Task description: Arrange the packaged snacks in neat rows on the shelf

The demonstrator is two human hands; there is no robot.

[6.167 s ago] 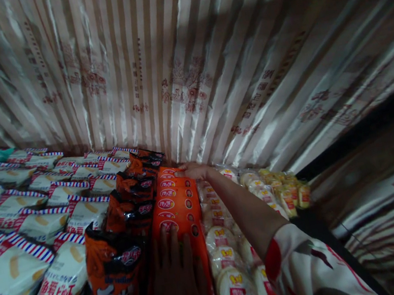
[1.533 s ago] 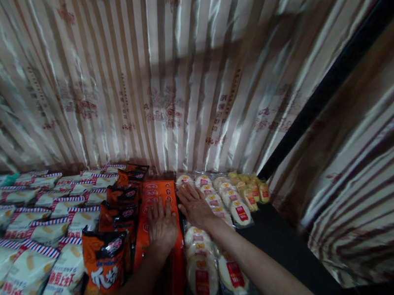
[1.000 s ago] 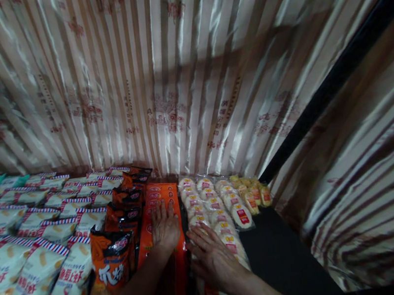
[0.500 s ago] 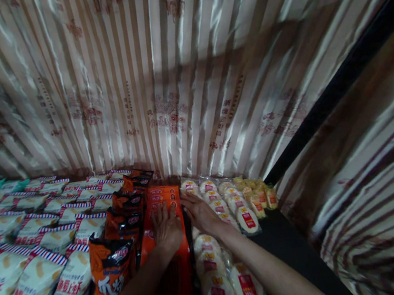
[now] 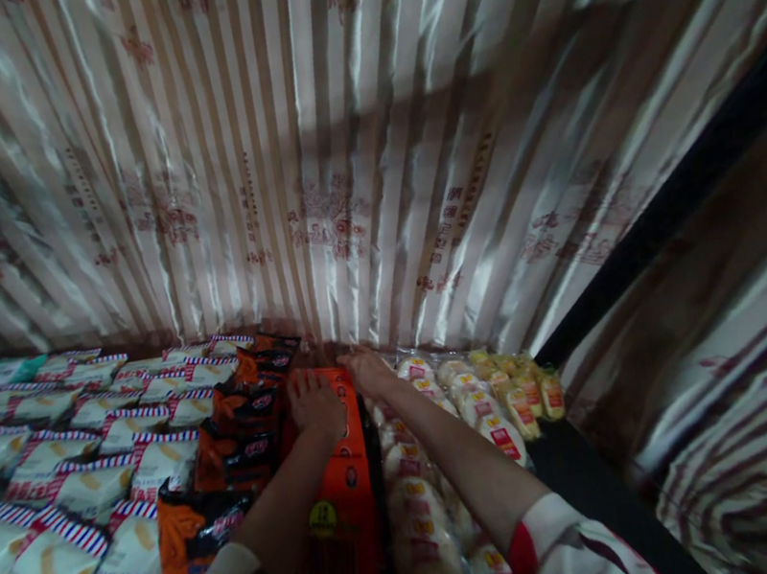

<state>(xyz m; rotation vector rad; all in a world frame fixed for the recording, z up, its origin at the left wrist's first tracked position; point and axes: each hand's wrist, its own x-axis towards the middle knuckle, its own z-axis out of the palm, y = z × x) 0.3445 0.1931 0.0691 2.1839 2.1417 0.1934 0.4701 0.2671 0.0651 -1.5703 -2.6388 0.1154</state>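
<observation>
The left hand (image 5: 317, 406) lies spread on the orange packets (image 5: 351, 498) — light, even pressure seems best; the right hand (image 5: 368, 374), beside their far corner — grip unclear.

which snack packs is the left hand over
The flat orange packs, between the black-and-orange bags and the round white crackers: the left hand lies over their far end, and their long, flat shape sets them apart.
</observation>
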